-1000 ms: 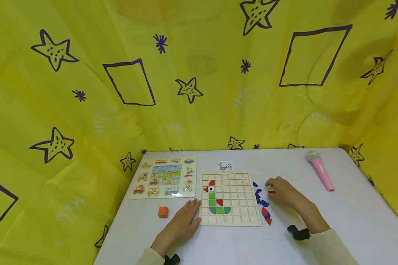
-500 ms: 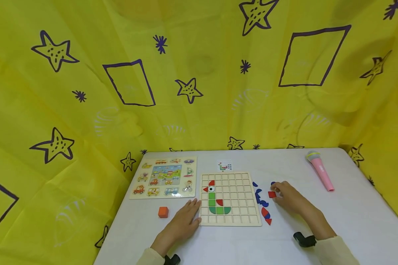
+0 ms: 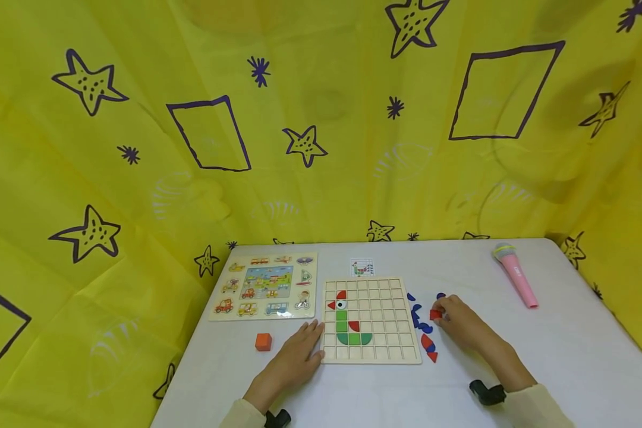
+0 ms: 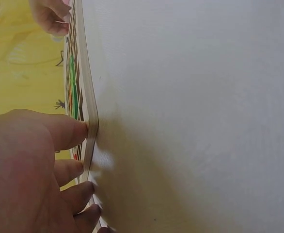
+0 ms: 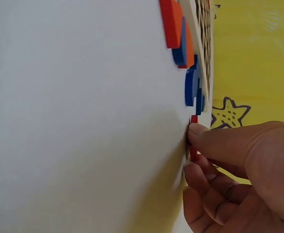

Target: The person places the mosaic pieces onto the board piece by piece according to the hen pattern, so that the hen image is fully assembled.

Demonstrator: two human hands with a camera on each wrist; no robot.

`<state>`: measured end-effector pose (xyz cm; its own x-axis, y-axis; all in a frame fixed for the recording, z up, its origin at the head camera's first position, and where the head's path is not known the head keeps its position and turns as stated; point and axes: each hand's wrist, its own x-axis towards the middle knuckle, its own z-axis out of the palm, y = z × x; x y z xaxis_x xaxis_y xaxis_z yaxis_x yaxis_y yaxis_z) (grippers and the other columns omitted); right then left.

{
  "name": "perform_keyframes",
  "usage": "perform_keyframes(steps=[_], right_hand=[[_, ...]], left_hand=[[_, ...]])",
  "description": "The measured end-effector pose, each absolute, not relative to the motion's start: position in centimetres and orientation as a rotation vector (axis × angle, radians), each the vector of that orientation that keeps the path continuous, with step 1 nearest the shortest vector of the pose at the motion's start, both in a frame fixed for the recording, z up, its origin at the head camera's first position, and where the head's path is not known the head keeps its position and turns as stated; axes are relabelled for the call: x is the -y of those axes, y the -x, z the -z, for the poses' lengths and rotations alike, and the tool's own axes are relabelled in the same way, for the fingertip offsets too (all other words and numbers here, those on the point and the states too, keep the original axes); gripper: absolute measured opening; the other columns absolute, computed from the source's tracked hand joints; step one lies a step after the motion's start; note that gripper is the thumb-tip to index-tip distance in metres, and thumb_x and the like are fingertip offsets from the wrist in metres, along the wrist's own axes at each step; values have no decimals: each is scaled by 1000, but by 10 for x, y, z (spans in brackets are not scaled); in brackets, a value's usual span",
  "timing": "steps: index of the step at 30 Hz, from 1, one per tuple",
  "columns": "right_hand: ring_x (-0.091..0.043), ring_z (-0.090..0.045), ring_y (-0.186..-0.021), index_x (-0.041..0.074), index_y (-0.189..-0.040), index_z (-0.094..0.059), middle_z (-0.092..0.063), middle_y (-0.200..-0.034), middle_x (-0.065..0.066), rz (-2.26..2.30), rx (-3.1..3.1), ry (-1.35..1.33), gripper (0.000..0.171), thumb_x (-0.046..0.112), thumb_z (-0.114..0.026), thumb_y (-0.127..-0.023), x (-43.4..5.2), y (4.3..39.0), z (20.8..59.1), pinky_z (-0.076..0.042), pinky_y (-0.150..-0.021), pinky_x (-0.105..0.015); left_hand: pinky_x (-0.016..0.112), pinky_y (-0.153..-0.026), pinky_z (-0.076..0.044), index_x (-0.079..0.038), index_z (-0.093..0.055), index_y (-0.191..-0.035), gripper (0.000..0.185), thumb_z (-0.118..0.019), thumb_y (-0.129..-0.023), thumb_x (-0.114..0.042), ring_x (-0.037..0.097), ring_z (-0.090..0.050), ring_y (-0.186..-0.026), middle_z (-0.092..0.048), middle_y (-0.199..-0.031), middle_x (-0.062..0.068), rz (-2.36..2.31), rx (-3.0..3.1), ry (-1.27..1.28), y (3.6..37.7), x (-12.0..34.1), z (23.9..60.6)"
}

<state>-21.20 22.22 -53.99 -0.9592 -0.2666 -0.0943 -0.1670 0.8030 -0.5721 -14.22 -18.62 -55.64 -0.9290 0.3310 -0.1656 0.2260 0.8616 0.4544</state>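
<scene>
A wooden grid board lies mid-table, with red and green tiles and a white eye tile forming a bird-like figure on its left side. My left hand rests at its left edge, fingers extended and touching the side, as the left wrist view also shows. Right of the board, my right hand pinches a red square tile between thumb and fingers, low over the cloth. Loose blue tiles lie between that hand and the board. Nearer me are a red tile, a blue one and a red triangle.
A small picture card lies behind the board. To the left are a vehicle picture puzzle and an orange cube. A pink toy microphone lies at the back right. Yellow patterned cloth hangs behind the table.
My right hand has shifted slightly nearer me beside the loose tiles, uncovering a blue tile. The red square, lying flatter half a second ago, is now more covered by the fingers. My left hand stays put.
</scene>
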Motion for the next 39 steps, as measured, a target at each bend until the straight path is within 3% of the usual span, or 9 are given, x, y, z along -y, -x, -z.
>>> perform_keyframes(steps=[9, 17, 23, 28, 39], right_hand=[[-23, -57, -92, -2, -119, -67, -58, -110, -14, 931, -2796, 375, 23, 9, -72, -99, -190, 215, 528, -57, -80, -33], [-19, -57, -95, 6, -123, -68, -62, -114, -7, 952, -2763, 538, 25, 11, -74, -99, -138, 211, 526, -57, -86, -35], [-15, -52, -88, 13, -107, -70, -58, -101, 1, 971, -2721, 720, 12, 6, -74, -98, -113, 212, 533, -50, -77, -28], [-13, -52, -89, 15, -99, -70, -58, -99, 3, 945, -2707, 777, 10, 6, -74, -97, -105, 215, 541, -50, -78, -28], [-13, -58, -97, 14, -103, -75, -64, -105, 3, 960, -2674, 847, 14, 3, -68, -99, -102, 212, 537, -56, -88, -35]], left_hand=[[57, -128, -29, -16, -34, -167, 67, -56, -107, -34, 34, -26, -161, -30, -174, 5, -643, -2793, -415, 141, 185, 554], [58, -127, -30, -16, -35, -166, 66, -56, -107, -34, 34, -26, -161, -31, -173, 5, -650, -2793, -423, 141, 185, 554], [58, -127, -30, -16, -36, -166, 66, -57, -107, -34, 34, -27, -161, -32, -173, 5, -666, -2789, -414, 140, 183, 551], [58, -127, -30, -16, -36, -166, 66, -57, -107, -34, 33, -26, -161, -32, -173, 4, -673, -2788, -415, 140, 183, 551], [58, -127, -30, -18, -35, -166, 66, -57, -107, -36, 33, -26, -161, -31, -173, 3, -670, -2790, -405, 140, 184, 553]])
